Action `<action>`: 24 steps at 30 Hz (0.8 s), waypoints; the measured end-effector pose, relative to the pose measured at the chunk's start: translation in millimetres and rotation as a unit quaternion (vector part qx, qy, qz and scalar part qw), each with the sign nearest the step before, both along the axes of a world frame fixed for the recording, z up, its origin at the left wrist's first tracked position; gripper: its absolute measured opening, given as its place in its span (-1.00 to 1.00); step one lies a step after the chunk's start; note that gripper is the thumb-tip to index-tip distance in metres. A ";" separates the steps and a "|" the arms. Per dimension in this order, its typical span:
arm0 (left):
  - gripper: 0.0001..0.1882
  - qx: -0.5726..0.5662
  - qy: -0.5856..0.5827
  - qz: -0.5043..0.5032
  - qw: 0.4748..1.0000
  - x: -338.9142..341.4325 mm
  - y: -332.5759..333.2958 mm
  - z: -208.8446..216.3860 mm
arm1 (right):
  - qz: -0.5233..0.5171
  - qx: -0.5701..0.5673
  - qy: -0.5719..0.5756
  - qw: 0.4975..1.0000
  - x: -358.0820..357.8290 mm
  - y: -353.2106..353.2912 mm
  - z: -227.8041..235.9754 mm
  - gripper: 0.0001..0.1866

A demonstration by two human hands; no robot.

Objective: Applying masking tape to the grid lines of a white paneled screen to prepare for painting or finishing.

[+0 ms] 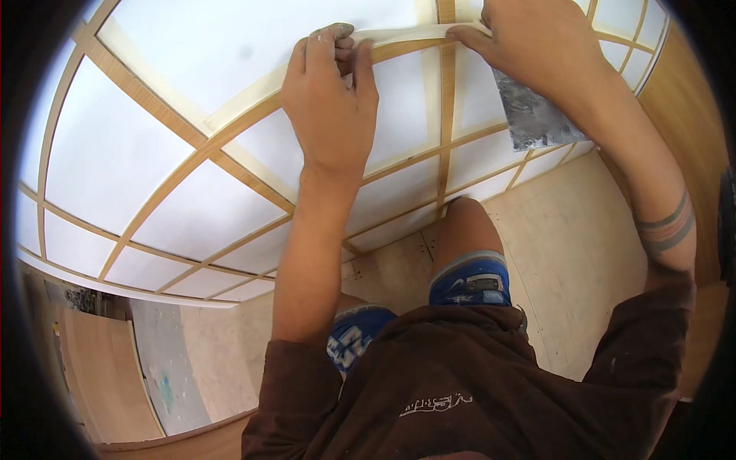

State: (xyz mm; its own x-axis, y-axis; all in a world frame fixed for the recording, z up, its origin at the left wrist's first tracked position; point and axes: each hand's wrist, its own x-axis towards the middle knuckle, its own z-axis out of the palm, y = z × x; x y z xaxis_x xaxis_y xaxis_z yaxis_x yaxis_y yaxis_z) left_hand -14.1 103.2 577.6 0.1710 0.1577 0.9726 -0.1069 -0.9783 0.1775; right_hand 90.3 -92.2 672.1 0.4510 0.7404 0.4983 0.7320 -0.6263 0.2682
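A strip of cream masking tape (402,34) runs between my two hands, along a wooden bar of a white panel (115,146) with a wooden lattice. My left hand (330,100) is closed, thumb and fingertips pinching the tape's left end. The fingertips look smudged with grey. My right hand (529,38) has its thumb on the tape's right end; its other fingers are partly hidden and cut off by the upper edge. Below the right hand a flat, grey-smeared square sheet (529,115) shows against the panel, partly covered by the forearm. What holds it I cannot tell.
Pale tape edges line several panes near the hands. Wooden floor boards (560,222) lie below, with my bent knee (468,230) close to the panel's lower part. A brown wooden board (100,368) stands at lower left, and a wooden surface (686,107) rises at right.
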 end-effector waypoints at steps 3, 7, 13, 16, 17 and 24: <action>-0.79 0.006 0.013 0.005 1.000 -3.6 0.8 10.5 | 0.016 0.008 -0.028 0.999 -8.7 -4.2 -0.3 -0.46; -0.73 -0.019 0.057 0.074 0.995 -4.8 2.2 25.2 | 0.027 0.007 -0.036 0.999 12.1 9.4 -3.3 -0.52; -0.68 -0.047 0.071 0.109 0.990 -5.5 -5.0 32.3 | 0.117 -0.034 -0.101 0.987 14.7 15.0 -1.8 -0.73; -0.63 -0.056 0.085 0.136 0.985 -4.8 -9.4 35.6 | 0.091 -0.057 -0.093 0.990 14.5 19.1 0.4 -0.76; -0.61 -0.040 0.092 0.158 0.982 -4.6 -9.6 36.1 | 0.084 -0.058 -0.078 0.992 13.7 20.0 1.5 -0.75; -0.59 -0.033 0.121 0.183 0.975 -0.2 -10.9 40.7 | 0.070 -0.004 -0.069 0.995 -0.3 17.4 4.7 -0.70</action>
State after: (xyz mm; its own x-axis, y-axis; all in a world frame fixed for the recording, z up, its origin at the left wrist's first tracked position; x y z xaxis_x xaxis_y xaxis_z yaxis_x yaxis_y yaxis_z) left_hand -14.3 92.3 618.3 0.3143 0.3123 0.8965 0.3009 -0.9284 0.2180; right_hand 90.0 -74.9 676.8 0.2702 0.7955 0.5424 0.7677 -0.5180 0.3772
